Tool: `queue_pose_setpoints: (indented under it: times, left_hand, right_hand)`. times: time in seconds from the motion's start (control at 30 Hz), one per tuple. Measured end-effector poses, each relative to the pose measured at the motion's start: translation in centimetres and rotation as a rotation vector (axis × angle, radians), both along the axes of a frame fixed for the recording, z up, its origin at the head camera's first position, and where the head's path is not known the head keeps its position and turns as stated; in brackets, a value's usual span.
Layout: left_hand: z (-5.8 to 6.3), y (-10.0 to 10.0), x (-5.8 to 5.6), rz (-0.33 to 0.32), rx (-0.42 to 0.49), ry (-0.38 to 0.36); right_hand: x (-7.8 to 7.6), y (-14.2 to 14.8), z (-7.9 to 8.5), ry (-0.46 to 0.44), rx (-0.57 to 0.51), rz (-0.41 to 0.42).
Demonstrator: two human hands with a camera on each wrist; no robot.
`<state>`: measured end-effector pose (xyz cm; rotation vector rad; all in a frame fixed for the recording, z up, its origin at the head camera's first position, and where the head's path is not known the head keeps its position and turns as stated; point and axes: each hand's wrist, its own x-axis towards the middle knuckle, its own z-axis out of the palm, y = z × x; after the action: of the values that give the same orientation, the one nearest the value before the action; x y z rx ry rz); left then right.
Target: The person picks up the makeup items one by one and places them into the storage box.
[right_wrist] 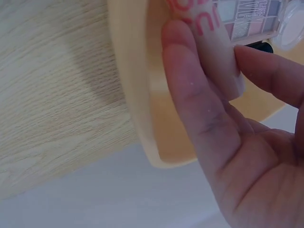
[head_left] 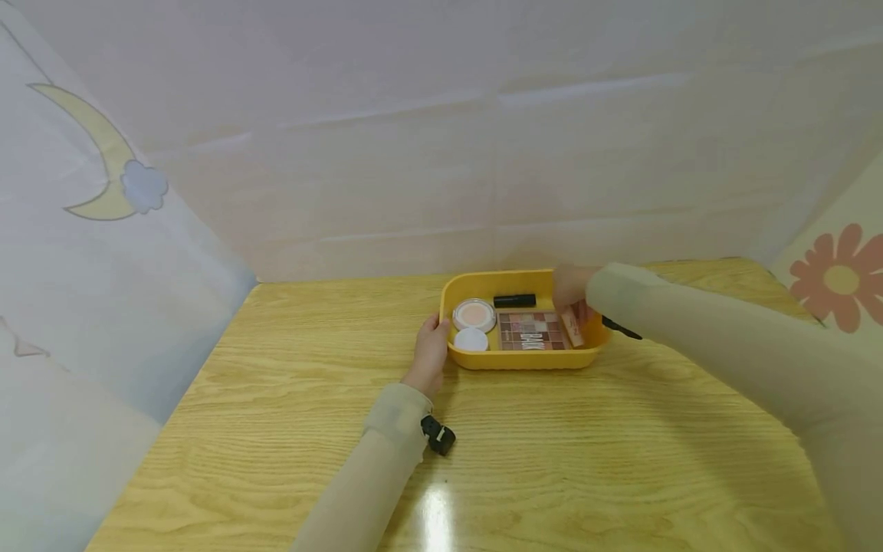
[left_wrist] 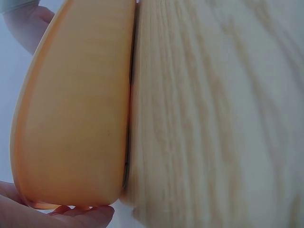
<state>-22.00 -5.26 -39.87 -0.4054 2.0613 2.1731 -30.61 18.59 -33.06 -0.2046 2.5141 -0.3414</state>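
A yellow tray (head_left: 524, 360) sits on the wooden table, its left end held by my left hand (head_left: 431, 351). In the left wrist view, those fingers (left_wrist: 90, 216) lie against the tray's end wall. My right hand (head_left: 572, 285) reaches into the right side of the tray and pinches a pale pink tube (right_wrist: 216, 54) with pink lettering between thumb and fingers. Beside the tube lies an eyeshadow palette (head_left: 513, 331). To its left are a round compact (head_left: 474, 315) and a white round lid or jar (head_left: 471, 340); a black tube (head_left: 514, 300) lies behind the palette.
The wooden table (head_left: 310, 429) extends in front of the tray and to both sides. A pale cloth backdrop (head_left: 386, 176) rises just behind the tray, with printed side panels at left and right. Black straps with small devices are on both wrists.
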Motion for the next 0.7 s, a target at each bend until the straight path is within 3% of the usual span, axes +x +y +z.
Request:
queue_pose_setpoints:
  times: [0.23,0.33,0.57,0.7]
  left_hand:
    - [0.0,0.0,0.0,-0.006,0.003,0.001]
    - [0.1,0.0,0.0,-0.006,0.008,0.002]
    - [0.0,-0.1,0.0,-0.010,0.012,0.006]
    - [-0.2,-0.2,0.1,-0.014,0.006,0.004]
  right_hand:
    - [-0.9,0.3,-1.3,-0.055,0.029,0.017]
    - [-0.8,0.3,-1.4,-0.067,0.023,0.017]
    - [-0.4,-0.1,-1.8,-0.093,0.088,0.104]
    - [-0.2,-0.3,-2.3,-0.110,0.098,0.103]
